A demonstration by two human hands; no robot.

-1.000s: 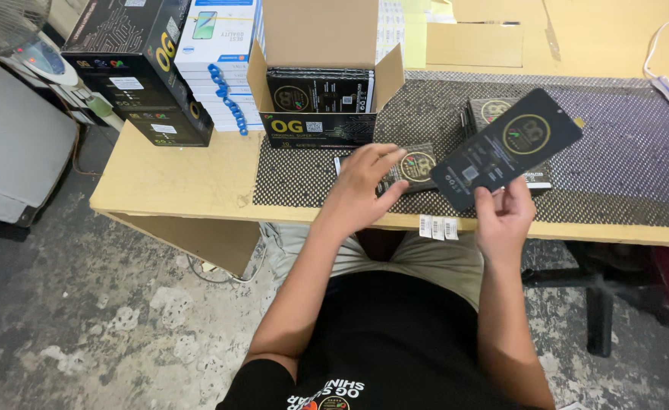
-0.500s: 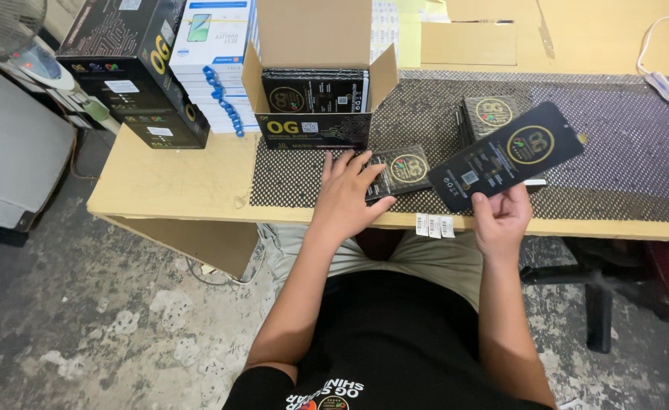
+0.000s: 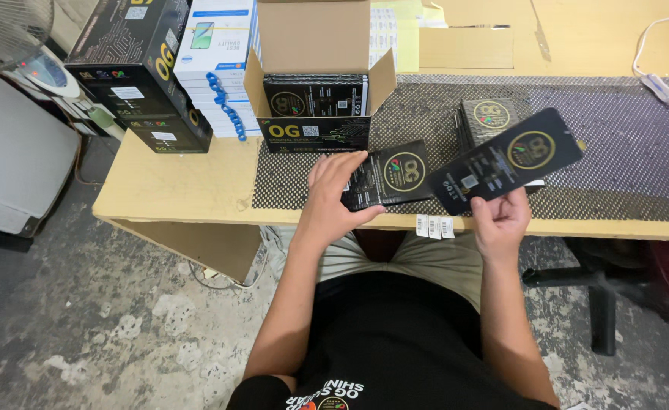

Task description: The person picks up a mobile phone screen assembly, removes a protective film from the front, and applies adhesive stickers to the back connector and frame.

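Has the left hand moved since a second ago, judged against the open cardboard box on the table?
Yes. The left hand has come down from hovering and shifted left, closer under the open cardboard box, now resting on a flat black packet on the mat.

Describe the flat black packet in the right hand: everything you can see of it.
The flat black packet is a long, slim, rounded-corner sleeve, glossy card or plastic by its look, with a gold ring emblem near its far end and a small pale label near the held end. It is lifted off the dotted mat, tilted up to the right. The right hand pinches its lower left end; nothing else touches it.
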